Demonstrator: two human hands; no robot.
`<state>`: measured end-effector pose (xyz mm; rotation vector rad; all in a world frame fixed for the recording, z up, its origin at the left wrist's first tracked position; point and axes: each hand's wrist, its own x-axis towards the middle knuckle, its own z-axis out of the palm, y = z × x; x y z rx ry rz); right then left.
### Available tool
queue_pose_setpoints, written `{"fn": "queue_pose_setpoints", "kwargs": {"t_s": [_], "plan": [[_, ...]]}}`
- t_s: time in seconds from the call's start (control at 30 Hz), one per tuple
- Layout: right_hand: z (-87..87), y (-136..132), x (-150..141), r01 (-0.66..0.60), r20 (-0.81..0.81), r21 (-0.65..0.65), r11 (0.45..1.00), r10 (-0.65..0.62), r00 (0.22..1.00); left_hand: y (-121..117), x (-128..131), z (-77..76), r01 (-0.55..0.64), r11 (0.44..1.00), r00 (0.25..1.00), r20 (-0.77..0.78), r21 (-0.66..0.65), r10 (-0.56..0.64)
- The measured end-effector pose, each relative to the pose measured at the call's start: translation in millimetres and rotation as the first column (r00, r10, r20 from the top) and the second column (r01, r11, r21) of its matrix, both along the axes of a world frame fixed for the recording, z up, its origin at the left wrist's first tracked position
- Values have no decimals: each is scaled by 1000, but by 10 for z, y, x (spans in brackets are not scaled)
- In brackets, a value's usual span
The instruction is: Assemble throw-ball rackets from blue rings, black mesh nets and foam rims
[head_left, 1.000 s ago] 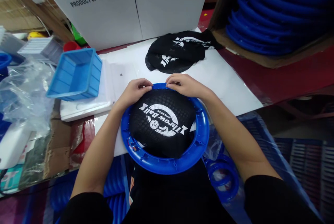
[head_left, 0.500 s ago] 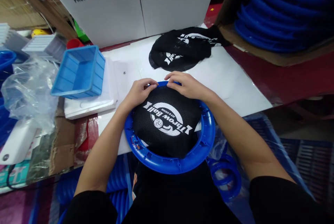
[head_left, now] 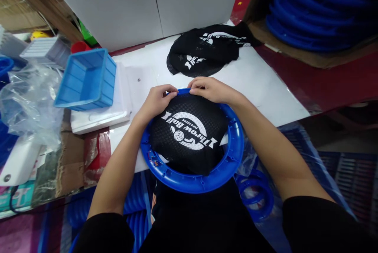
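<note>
A blue plastic ring (head_left: 203, 184) lies at the table's near edge, its ribbed inner side facing up. Across its opening is a round black mesh fabric (head_left: 165, 143) printed "Throw Ball" in white. My left hand (head_left: 159, 99) pinches the fabric's far edge against the ring's far rim, thumb and fingertips together. Just right of it, my right hand (head_left: 214, 89) pinches the same edge in the same way. Small wires or parts (head_left: 154, 159) sit in the ring's near left channel. The fabric's near edge lies loose inside the ring.
More black printed mesh pieces (head_left: 203, 54) lie behind on the white sheet (head_left: 260, 84). At left stands a blue bin (head_left: 85, 82), near a crumpled clear bag (head_left: 32, 103). White cartons (head_left: 141, 9) wall the back. Blue rings (head_left: 313, 24) are stacked in a carton at upper right.
The view has shifted slightly. My right fingers have closed further onto the fabric edge at the far rim; my left hand keeps its pinch. The ring stays in place.
</note>
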<state>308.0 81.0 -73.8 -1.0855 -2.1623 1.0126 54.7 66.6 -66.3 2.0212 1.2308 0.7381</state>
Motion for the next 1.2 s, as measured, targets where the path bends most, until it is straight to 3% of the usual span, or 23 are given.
{"fn": "queue_pose_setpoints", "kwargs": {"t_s": [0.5, 0.8, 1.03, 1.1, 1.2], "plan": [[38, 33, 76, -78, -4, -57, 995, 78, 997, 41, -102, -12, 58, 998, 998, 0, 27, -58], [-12, 31, 25, -35, -4, 2, 999, 35, 999, 89, -157, -11, 88, 996, 996, 36, -29, -87], [54, -26, -26, 83, -61, -10, 997, -83, 995, 95, -140, -12, 92, 994, 993, 83, -63, -87], [105, 1, -65, 54, -39, -1, 999, -54, 998, 88, -137, -20, 86, 995, 994, 68, -47, -83], [178, 101, -138, -96, 88, 12, 995, 94, 992, 86, -140, -36, 93, 995, 992, 85, -44, -89]]}}
